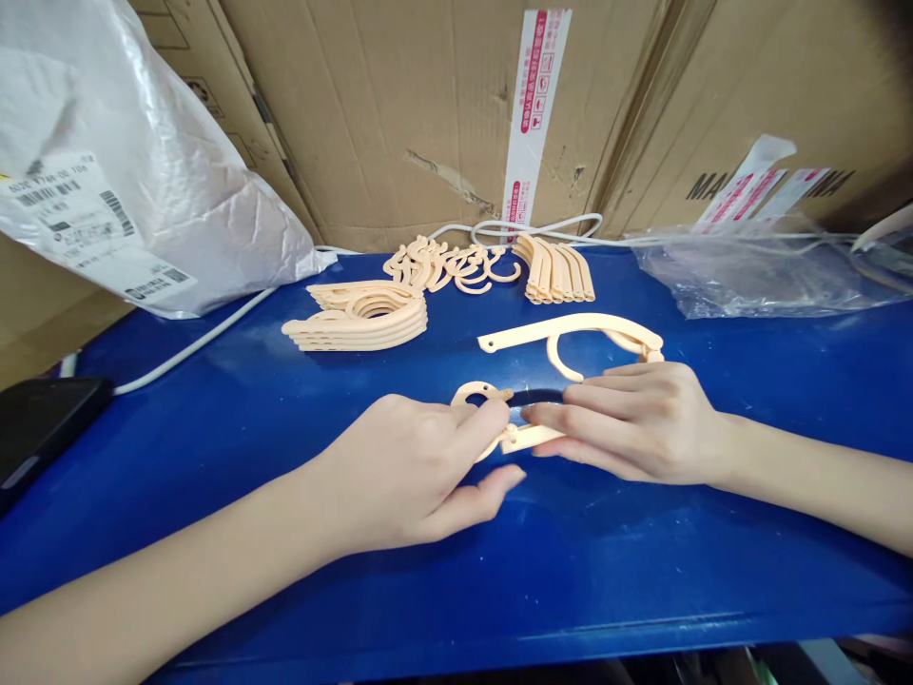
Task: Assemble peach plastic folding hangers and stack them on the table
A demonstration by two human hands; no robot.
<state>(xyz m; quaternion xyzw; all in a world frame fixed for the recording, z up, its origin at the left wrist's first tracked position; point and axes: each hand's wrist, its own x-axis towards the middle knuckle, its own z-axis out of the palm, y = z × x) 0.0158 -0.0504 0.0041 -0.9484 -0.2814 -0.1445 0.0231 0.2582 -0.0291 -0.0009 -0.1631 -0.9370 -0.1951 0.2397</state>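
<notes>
Near the middle of the table, my left hand (428,466) has its curled fingers on a cream plastic curved hook piece (471,392), its thumb held apart below. My right hand (642,423) grips a straight cream hanger arm (532,438), whose left end meets the hook piece at my left fingertips. Just beyond my right hand lies another cream hanger arm (571,328) with a hook (560,362) curving down from it. Its right end goes behind my knuckles, so I cannot tell whether the two arms are joined. My fingers cover much of the joint.
Folded hangers (363,328) are stacked at the back left. Behind lie a heap of loose hooks (428,262) and a row of hanger arms (560,271). Around the blue table (571,571) are a white parcel (143,171), cardboard boxes (399,114), a clear bag (748,271), a white cable (200,342) and a phone (49,428).
</notes>
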